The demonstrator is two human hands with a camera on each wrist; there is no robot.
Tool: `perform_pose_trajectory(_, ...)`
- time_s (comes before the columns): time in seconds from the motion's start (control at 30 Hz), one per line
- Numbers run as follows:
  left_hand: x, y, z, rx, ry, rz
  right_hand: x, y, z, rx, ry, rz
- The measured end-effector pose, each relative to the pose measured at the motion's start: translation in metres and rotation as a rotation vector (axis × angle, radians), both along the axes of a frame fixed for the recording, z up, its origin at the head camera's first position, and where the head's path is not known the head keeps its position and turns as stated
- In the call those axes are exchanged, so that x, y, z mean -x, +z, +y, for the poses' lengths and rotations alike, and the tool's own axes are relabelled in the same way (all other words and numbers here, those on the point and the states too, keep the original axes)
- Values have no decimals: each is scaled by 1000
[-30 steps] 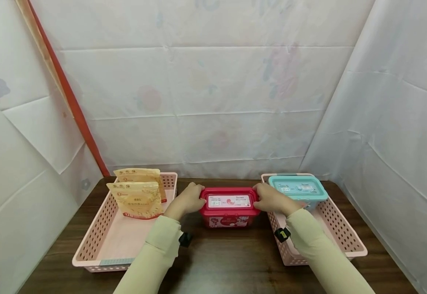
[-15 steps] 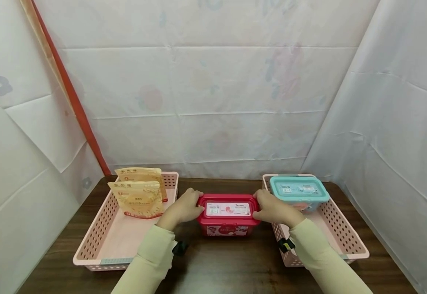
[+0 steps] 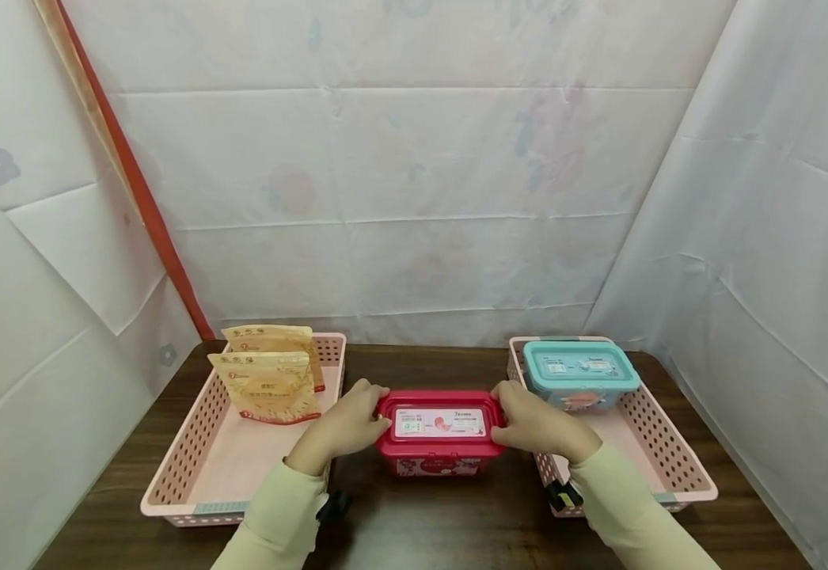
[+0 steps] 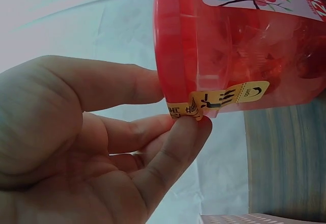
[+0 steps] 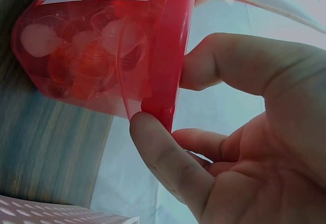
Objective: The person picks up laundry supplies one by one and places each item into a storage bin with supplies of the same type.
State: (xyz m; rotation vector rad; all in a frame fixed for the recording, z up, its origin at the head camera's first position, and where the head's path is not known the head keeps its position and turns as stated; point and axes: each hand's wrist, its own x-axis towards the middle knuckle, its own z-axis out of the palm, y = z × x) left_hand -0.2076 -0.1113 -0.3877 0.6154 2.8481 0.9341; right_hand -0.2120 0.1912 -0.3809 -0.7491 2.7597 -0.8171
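A red lidded plastic tub (image 3: 440, 459) is at the middle of the table, between the two baskets. My left hand (image 3: 343, 426) holds the left end of its lid, with thumb and fingers on the rim. At the opposite end my right hand (image 3: 544, 426) grips the rim the same way. Through the tub's see-through wall (image 5: 84, 56) I see rounded red and whitish pieces in the right wrist view. A yellow "open" sticker (image 4: 234, 95) runs down the left end of the tub. Whether the tub's base touches the table cannot be told.
A pink basket (image 3: 193, 443) on the left holds two yellow pouches (image 3: 267, 388), standing up. The right pink basket (image 3: 663, 443) has a turquoise lidded tub (image 3: 581, 376) in its far part. White sheeting (image 3: 414, 174) hangs behind the dark wooden table (image 3: 442, 526).
The red tub has come toward me across the middle of the table, with both hands holding its ends throughout. The pouches and turquoise tub keep their places.
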Motion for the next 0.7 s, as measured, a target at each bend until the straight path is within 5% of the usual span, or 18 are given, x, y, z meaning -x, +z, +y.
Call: perform_pose_trajectory(0.7, -30, 3, -6, -9, -58, 0, -31, 2, -2, -30, 13, 13)
